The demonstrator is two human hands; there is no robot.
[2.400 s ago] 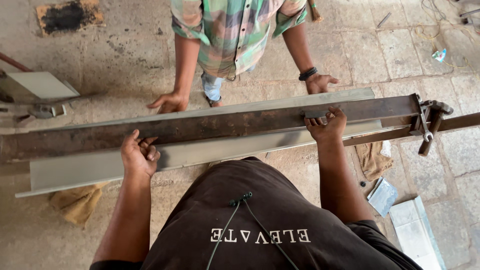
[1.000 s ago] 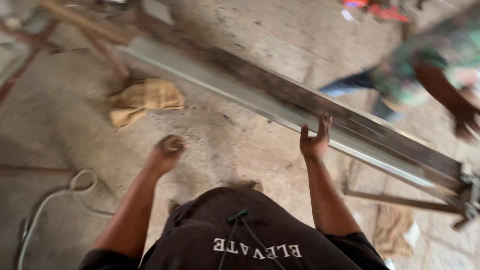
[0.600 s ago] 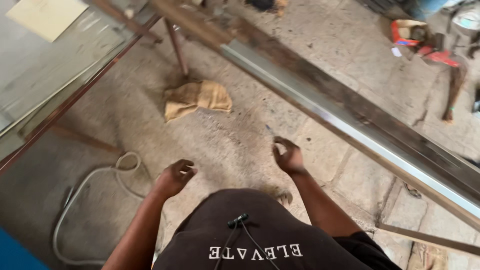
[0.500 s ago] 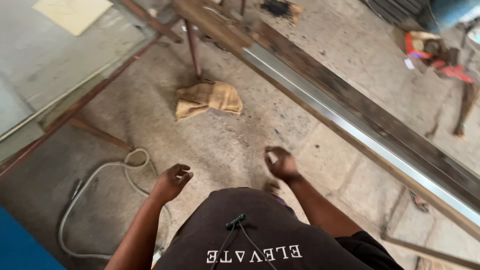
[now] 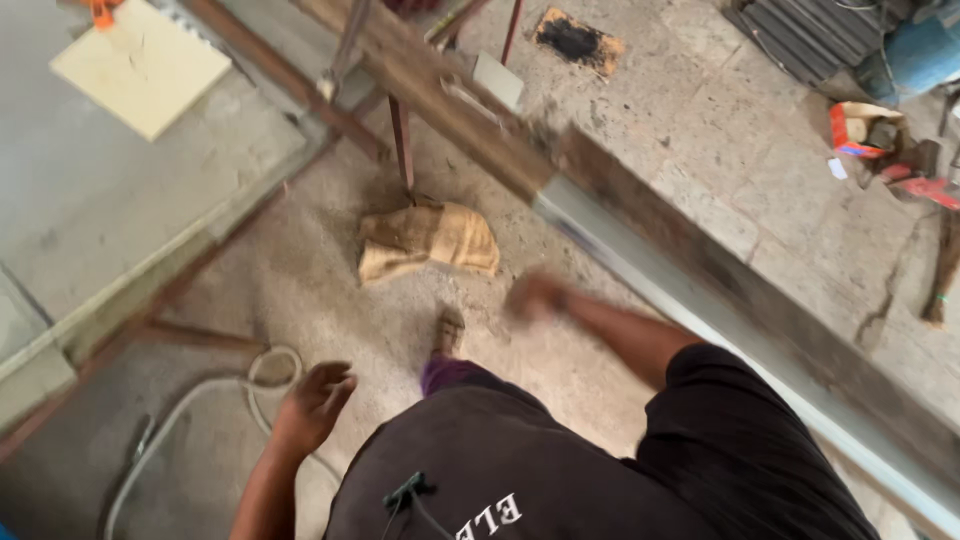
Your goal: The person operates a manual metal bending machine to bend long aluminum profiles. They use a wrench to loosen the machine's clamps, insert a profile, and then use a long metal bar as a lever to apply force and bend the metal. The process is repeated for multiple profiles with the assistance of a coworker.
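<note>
My left hand hangs at my side with its fingers loosely apart, holding nothing. My right hand is blurred by motion, raised in front of me just short of the long rusty metal beam and the grey sheet-metal strip clamped under it; whether its fingers are curled or apart is unclear. It touches neither. My foot is stepping forward on the concrete floor.
A crumpled tan cloth lies on the floor by a thin steel leg. A pale hose coils at lower left. A large grey sheet with a cream board lies at upper left. Tools and red clutter sit at far right.
I have let go of the beam and turned left along it. Both hands dropped away from the metal, and my view swung from the person opposite toward the cloth and the beam's left end.
</note>
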